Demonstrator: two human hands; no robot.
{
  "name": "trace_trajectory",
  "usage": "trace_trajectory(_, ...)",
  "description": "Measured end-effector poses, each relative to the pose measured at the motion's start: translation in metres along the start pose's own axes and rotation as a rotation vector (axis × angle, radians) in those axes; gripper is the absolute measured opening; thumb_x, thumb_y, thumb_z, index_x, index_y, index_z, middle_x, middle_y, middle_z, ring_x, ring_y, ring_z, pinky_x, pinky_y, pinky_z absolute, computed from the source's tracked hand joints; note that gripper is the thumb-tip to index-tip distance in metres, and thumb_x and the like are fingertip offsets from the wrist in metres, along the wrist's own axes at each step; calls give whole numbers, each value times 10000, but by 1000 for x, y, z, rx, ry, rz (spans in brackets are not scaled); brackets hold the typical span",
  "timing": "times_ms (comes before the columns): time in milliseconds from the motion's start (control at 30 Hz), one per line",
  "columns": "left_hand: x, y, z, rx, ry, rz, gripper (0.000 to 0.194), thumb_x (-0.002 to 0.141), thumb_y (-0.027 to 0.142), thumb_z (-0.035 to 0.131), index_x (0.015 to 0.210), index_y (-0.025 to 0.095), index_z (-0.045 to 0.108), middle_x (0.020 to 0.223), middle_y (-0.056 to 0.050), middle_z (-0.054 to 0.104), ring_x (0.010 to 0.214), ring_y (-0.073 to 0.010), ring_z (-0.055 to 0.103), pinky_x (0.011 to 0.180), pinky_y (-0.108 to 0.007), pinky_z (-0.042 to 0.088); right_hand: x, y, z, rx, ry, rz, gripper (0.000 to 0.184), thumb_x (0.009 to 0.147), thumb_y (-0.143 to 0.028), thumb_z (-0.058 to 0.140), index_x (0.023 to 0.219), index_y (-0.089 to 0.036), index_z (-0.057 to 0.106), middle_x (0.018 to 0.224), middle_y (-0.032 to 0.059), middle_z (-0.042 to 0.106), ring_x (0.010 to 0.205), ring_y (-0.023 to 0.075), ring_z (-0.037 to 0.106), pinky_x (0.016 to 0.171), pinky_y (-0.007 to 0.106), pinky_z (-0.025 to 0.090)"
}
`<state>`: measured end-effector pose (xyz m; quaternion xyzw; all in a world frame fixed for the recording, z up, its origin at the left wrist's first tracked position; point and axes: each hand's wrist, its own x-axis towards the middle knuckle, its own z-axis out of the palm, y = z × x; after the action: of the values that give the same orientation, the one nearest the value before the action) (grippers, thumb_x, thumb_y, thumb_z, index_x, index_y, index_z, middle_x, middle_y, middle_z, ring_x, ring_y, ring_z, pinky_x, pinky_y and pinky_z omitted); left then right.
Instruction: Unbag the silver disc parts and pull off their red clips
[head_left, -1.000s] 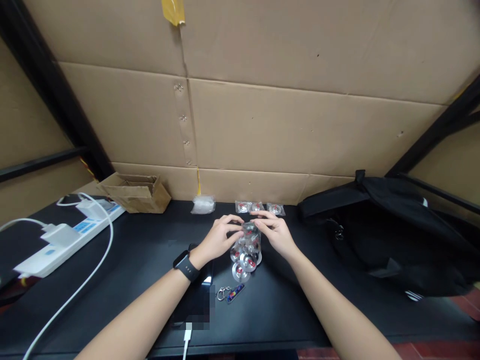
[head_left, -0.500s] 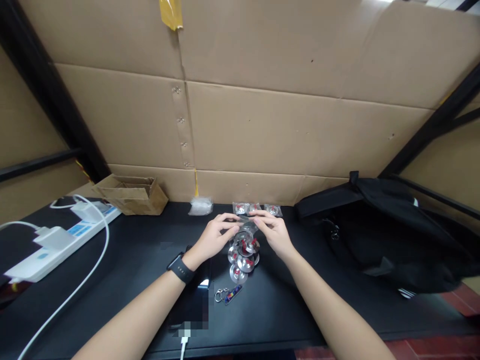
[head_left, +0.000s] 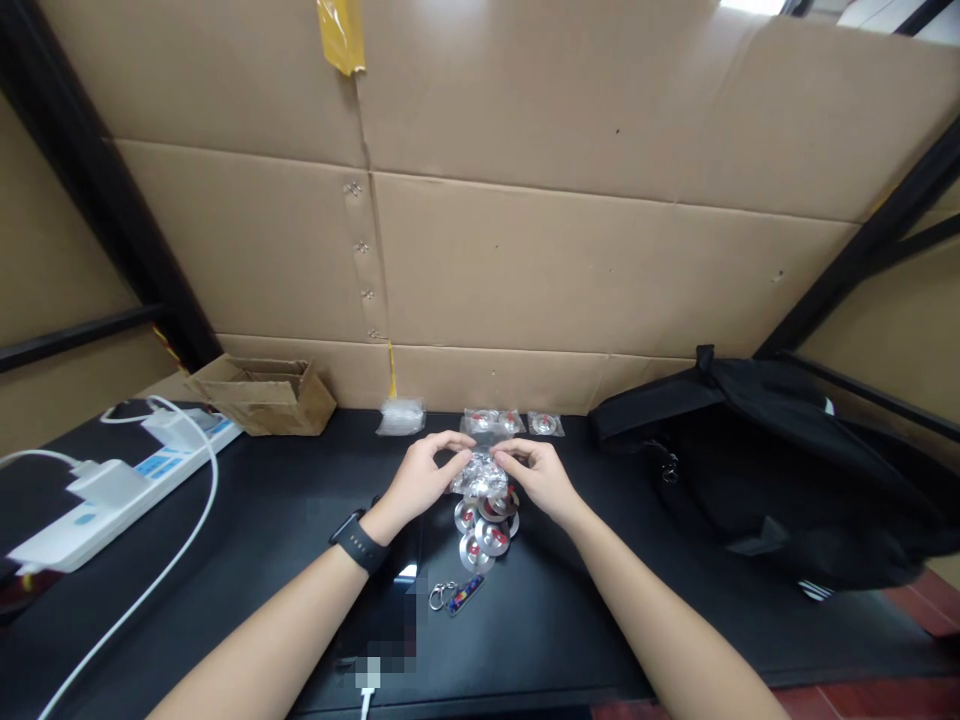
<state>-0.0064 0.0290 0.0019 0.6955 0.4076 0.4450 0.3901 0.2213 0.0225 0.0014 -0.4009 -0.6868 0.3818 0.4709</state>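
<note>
My left hand (head_left: 421, 477) and my right hand (head_left: 536, 474) meet over the middle of the black table (head_left: 247, 530). Both pinch a small clear plastic bag (head_left: 480, 470) between thumb and fingers, one hand at each side. Just below the bag lies a pile of several round silver discs with red centres (head_left: 484, 528). A black smartwatch (head_left: 358, 541) is on my left wrist.
Behind the hands lie three small bagged discs (head_left: 510, 423) and a stack of clear bags (head_left: 400, 416). A keychain (head_left: 455, 594) and a phone (head_left: 386, 610) sit near me. A power strip (head_left: 112, 485), a cardboard box (head_left: 259, 392) and a black bag (head_left: 757, 460) flank the sides.
The clear bag has dropped lower and flattened between my fingers, and the hands have drawn slightly closer to me. The view shifted a little.
</note>
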Motion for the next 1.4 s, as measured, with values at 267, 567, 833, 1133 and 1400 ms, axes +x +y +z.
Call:
trace_trajectory(267,3,-2,-4,-72,88,20,316,824,381,762,969,208,541,914,-37,741,936,-213,726,773,-286,563,0,1,1,42,86,66,309,862,-479,731,934,-194,824,910,72,793,866,254,705,804,360,534)
trace_trajectory(567,-7,13,-1,463,190,299,255,962,257,559,1173,283,700,1435,-77,551,1276,-288,515,1093,-512,376,-3,-3,3,-1,99,63,296,848,-453,741,878,-170,823,871,70,790,815,244,695,772,339,514)
trace_trajectory(833,-24,38,5,778,-62,599,438,930,432,639,1303,210,580,1289,-126,629,1188,-272,556,956,-419,368,-6,-13,4,-64,123,37,272,896,-429,686,896,-208,845,823,56,784,788,228,651,770,340,480)
trace_trajectory(1133,-10,18,-11,999,99,552,108,972,179,547,930,217,638,977,-23,722,916,-193,614,780,-382,297,-7,-11,10,63,44,140,433,941,-546,603,974,-170,816,927,84,789,894,262,707,824,351,509)
trace_trajectory(1400,11,-26,-64,1221,282,115,102,890,175,540,855,214,628,931,-72,719,938,-272,589,765,-398,298,-2,-1,-1,-86,99,101,459,961,-560,549,929,-178,802,934,91,786,949,273,713,922,381,497)
